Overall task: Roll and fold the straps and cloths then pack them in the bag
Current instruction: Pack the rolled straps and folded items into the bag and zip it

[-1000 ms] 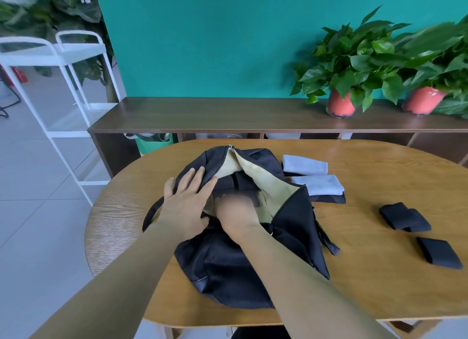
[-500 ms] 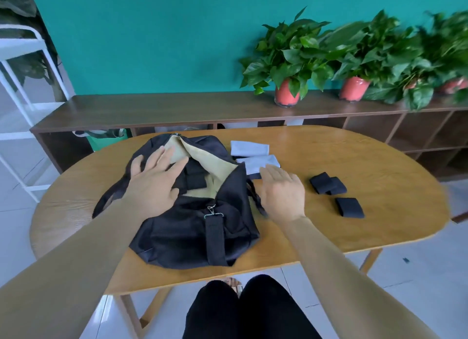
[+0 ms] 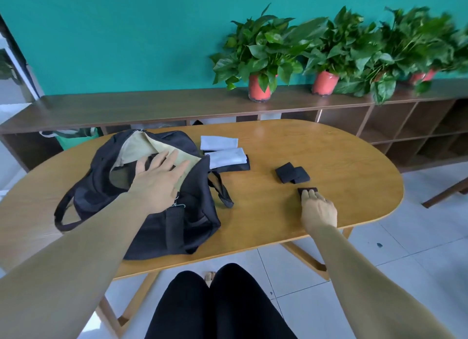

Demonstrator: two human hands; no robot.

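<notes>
A black bag (image 3: 157, 227) with a tan lining lies open on the left of the wooden table (image 3: 342, 156). My left hand (image 3: 157, 181) rests flat on its opening, fingers spread. My right hand (image 3: 319, 212) covers a small black rolled strap (image 3: 307, 189) near the table's front right, fingers curled down over it; most of the strap is hidden. Two more black rolled straps (image 3: 291, 173) lie touching just behind it. Two folded light blue cloths (image 3: 219, 142) (image 3: 228, 156) sit beside the bag, the nearer one on a black folded cloth (image 3: 239, 167).
A dark wooden shelf unit (image 3: 152, 106) runs behind the table under a teal wall, carrying several potted plants (image 3: 260, 60). The bag's carry strap (image 3: 222, 189) trails onto the table. My legs (image 3: 217, 305) are under the table's front edge.
My right hand left the bag's opening and travelled right across the table onto the lone black strap. My left hand stayed on the bag. The view swung right.
</notes>
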